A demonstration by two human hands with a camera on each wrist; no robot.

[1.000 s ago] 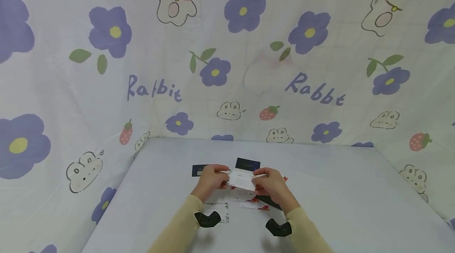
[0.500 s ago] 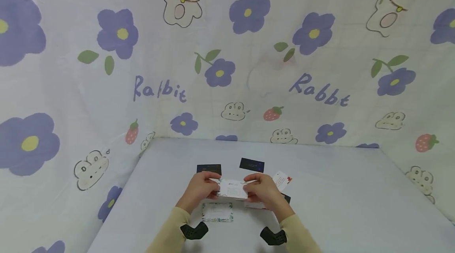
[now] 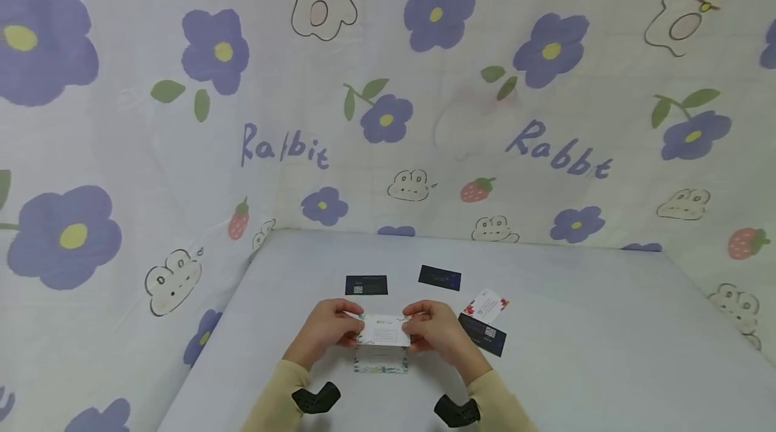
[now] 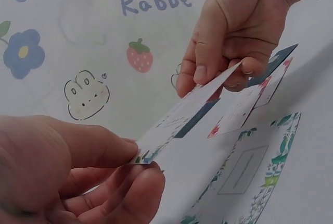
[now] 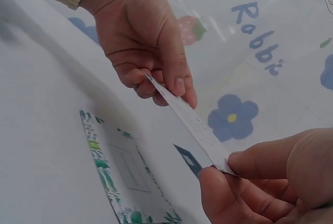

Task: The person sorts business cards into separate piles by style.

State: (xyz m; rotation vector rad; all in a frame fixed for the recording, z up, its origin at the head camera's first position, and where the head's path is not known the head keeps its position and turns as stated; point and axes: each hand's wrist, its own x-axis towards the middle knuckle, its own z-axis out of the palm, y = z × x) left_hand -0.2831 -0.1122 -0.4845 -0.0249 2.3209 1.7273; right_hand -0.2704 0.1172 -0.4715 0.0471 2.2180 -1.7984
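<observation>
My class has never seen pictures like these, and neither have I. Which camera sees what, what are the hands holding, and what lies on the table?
No robot here: a person works with two bare hands. The widest picture comes from a camera worn on the head, looking forward and down. The others come from cameras on the wrists, each showing its own hand close up and the other opposite.

The left hand and right hand pinch opposite ends of a white card, raised above the pale table. Lying there are a leaf-bordered card, three dark cards and at least one white card with red flowers; the hands may hide more. Behind is a patterned backdrop.
</observation>
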